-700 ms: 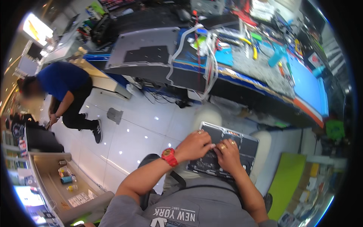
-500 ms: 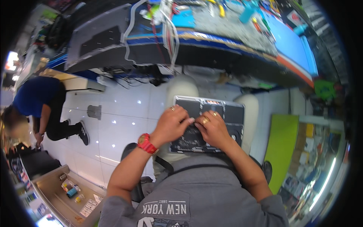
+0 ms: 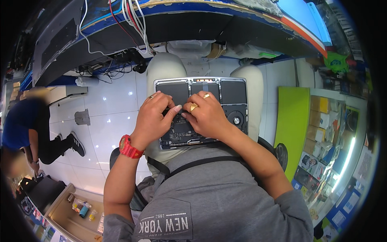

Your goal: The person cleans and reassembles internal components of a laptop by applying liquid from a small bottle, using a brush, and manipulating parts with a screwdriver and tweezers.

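An opened laptop [image 3: 234, 92] rests across my thighs, its bottom cover off. Dark battery packs, a round fan [image 3: 236, 120] and a black circuit board [image 3: 180, 131] show inside the silver frame. My left hand [image 3: 154, 119] lies over the laptop's left half, fingers curled and thumb pointing inward. Close beside it, my right hand [image 3: 206, 116] bends down with thumb and fingers drawn together near the middle of the board. Both hands are closed; the fingers hide whatever they pinch or press. A red watch [image 3: 130, 147] circles my left wrist.
A workbench edge [image 3: 193, 10] runs ahead of my knees, with white and red cables [image 3: 135, 20] hanging over it. At left, a person in blue [image 3: 20, 121] bends down near an open drawer [image 3: 66, 220]. A green panel [image 3: 292, 125] and lit display case [image 3: 326, 149] stand at right.
My view has shifted, so the bench sits higher and the laptop farther left and up in the picture. Both hands stay close together over the laptop.
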